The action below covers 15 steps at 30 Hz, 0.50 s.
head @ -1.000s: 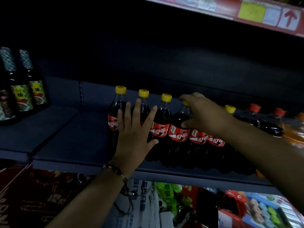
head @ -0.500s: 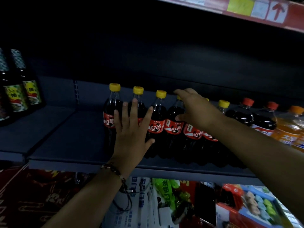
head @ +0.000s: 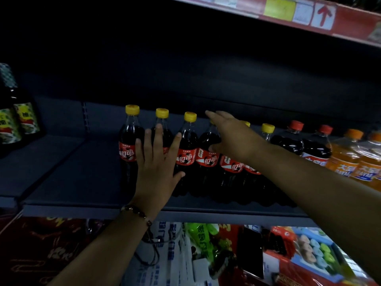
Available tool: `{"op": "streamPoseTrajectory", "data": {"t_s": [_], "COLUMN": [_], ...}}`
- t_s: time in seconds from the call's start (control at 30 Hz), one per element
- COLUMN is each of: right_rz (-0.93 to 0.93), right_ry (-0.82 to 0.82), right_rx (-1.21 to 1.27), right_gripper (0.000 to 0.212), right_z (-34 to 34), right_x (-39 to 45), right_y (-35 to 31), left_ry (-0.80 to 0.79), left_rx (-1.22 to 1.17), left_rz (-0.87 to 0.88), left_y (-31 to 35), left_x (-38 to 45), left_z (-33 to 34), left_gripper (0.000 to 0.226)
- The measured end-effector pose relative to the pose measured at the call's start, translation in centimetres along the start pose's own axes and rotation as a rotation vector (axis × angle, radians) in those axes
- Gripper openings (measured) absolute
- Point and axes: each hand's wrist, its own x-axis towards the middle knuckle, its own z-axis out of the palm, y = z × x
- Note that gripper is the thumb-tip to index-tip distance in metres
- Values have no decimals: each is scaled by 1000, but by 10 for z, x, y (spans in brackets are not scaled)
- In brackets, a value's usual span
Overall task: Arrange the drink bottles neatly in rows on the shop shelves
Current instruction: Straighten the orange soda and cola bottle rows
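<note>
Six yellow-capped cola bottles (head: 186,153) stand in a row on a dark grey shelf (head: 82,178), under the flat, straight-fingered left hand (head: 157,168) and the right hand (head: 233,137), whose fingers stretch over the fourth cap, thumb on its shoulder. Beyond the right wrist stand red-capped bottles (head: 296,139) and orange sodas (head: 346,157), cut off. Dim light hides the shelf's back.
</note>
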Motion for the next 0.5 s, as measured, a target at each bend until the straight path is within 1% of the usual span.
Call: {"op": "streamPoseTrajectory", "data": {"t_s": [0.13,0.27,0.33,0.4,0.5], "right_rz": [-33,-99,-69,6,68], "right_ry": [16,146,170,135,46], "right_rx": [-1,-99,-160,-171,-66], "right_gripper": [96,85,85,89,98], "right_z": [-9,-22,-25,-26,-20], "right_x": [-10,-24,-29,-32,-31], "right_y": [2,14,24,35,45], "left_ry": [15,45,41,38,30], "left_rx": [1,-44,-57,-90,-92], "left_rz": [7,106,142,137,105], "left_y": [6,31,45,58,72], "left_x": [1,8,12,17,21], "left_z": [-4,-12,-12,-9,-4], "left_gripper": [110,103,101,101,102]}}
